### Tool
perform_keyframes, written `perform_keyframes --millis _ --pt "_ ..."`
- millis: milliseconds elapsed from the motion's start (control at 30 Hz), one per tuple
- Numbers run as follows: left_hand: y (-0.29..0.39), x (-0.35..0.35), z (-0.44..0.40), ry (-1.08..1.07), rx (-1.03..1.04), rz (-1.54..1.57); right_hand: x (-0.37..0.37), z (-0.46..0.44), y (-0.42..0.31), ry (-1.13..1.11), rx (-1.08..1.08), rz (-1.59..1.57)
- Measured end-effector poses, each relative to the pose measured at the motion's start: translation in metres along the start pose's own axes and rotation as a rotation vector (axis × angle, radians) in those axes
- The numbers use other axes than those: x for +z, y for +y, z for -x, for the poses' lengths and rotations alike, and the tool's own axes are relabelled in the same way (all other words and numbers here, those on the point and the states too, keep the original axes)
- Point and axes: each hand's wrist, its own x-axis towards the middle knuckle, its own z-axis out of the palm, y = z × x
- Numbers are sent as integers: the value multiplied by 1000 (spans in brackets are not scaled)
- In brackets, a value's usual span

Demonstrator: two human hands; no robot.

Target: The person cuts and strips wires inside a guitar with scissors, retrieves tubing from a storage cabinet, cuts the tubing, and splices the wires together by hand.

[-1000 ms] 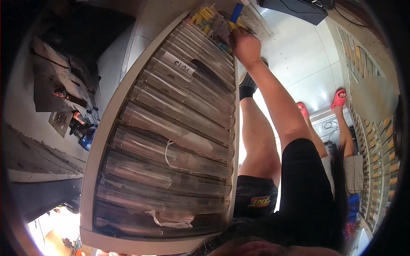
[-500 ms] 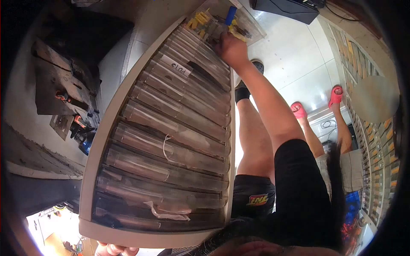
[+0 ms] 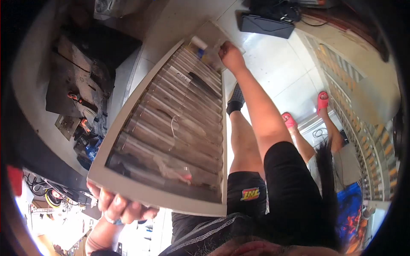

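A beige cabinet frame with rows of clear plastic drawers fills the middle, tilted. My left hand curls its fingers round the frame's near edge at the lower left. At the cabinet's far end, my right hand is closed at the edge of a pulled-out clear drawer; its fingertips are partly hidden. A white piece and something blue lie in that drawer, blurred. One drawer front carries a handwritten label.
Dusty dark gear with orange-handled tools stands on the left. A black box lies on the tiled floor. Another person's feet in red clogs are to the right, beside a rack of small drawers.
The cabinet has shifted and tilted, its near edge rising. My left hand now shows more round that edge. My right hand has moved slightly left and down; the drawer's yellow pieces no longer show.
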Motion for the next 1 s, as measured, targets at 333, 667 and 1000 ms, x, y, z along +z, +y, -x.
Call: perform_keyframes --millis 333,667,1000 --pt "23 -18 -43 -56 -106 49 -185 216 16 -106 217 -507" --pt "46 -36 -45 47 -120 162 -336 498 -155 168 206 -289" --pt "274 -235 107 -205 -217 1044 -282 685 -454 61 6 -1032"
